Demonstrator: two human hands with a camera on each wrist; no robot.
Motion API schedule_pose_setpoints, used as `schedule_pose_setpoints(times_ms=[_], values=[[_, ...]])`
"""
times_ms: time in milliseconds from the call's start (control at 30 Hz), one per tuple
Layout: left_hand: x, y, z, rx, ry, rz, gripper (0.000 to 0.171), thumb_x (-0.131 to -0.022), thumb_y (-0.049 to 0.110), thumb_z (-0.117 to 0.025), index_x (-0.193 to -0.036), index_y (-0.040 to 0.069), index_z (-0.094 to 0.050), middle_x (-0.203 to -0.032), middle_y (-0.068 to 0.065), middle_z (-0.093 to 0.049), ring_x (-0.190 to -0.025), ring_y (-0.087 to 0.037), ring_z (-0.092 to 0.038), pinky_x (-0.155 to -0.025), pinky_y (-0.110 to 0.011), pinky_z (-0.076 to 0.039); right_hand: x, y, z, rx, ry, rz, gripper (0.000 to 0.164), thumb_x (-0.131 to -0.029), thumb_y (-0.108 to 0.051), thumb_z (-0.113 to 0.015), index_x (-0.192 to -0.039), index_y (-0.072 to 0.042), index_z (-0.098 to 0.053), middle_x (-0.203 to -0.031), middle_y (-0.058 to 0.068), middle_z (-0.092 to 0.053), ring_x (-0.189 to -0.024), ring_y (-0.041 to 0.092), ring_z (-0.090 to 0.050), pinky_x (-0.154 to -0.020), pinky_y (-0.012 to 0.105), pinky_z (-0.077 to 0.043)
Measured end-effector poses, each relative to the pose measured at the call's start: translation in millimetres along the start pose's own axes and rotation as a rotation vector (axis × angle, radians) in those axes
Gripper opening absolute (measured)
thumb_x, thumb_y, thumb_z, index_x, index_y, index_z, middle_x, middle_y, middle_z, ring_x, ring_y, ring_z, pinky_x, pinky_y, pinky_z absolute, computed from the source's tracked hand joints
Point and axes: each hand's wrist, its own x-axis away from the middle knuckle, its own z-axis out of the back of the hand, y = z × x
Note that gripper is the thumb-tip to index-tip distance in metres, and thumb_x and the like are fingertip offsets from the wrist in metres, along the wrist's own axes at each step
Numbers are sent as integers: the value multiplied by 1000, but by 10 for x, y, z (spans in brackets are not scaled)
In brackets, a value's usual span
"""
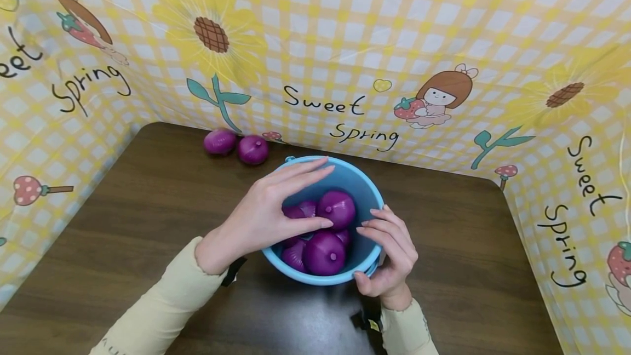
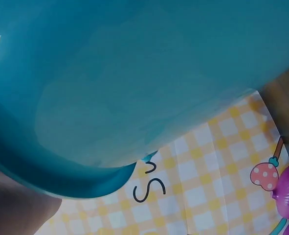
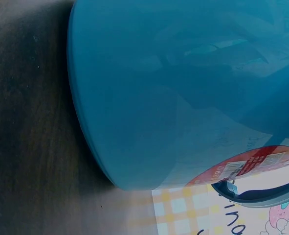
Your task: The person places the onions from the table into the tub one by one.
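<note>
Standing on the dark wood-grain worktop (image 1: pixel 148 207), a light-blue bucket (image 1: pixel 362 185) has a smooth, glossy wall and a rounded, thicker rim. Its side, seen from the right wrist, carries a red oval label (image 3: pixel 247 164) with a barcode, and a curved blue handle (image 3: pixel 261 196) shows near it. Inside lies a heap of purple onions (image 1: pixel 336 207), at least five, shiny and round, two of them showing a small knob toward the head camera. Two more, a left loose onion (image 1: pixel 219 142) and a right loose onion (image 1: pixel 253 149), sit side by side at the far edge of the worktop, left of the bucket, near the yellow-checked cloth (image 1: pixel 296 43).

The left hand (image 1: pixel 273 204) reaches over the left side of the bucket's mouth, its fingers long and nearly straight toward the far rim and its thumb stretched apart across the heap; it grips nothing, and whether the thumb touches an onion I cannot tell. The right hand (image 1: pixel 391 253) grips the bucket at the right, fingers bent over the rim to the inside and thumb at the near-right edge. Both forearms, in pale sleeves (image 1: pixel 162 300), come in from the near side.
</note>
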Motion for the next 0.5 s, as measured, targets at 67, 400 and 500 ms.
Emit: schedule_pose_setpoints(times_ms=[67,400,500], values=[[10,-2,11,-2,10,7,76,-78,33,-91,-145,15,-59,-151,-2,-52,-138,-19,-47,-112,-40,-40,5,1,2,-1,0,0,63,-87,-56,-62,-78,5,-74,-78,19,-70,-84,41,-67,-98,52,-51],[47,-16,76,17,55,43,73,-77,26,-93,-142,15,-62,-148,-2,-54,-135,-20,-49,-102,-39,-49,55,23,12,-12,5,11,61,-85,-56,-64,-79,4,-74,-78,18,-70,-84,41,-67,-97,54,-51],[58,-33,94,20,64,58,72,-76,24,-93,-141,15,-63,-147,0,-55,-135,-21,-50,-101,-41,-50,64,32,11,-12,7,14,62,-85,-56,-64,-79,4,-74,-78,18,-70,-84,41,-67,-96,54,-52]])
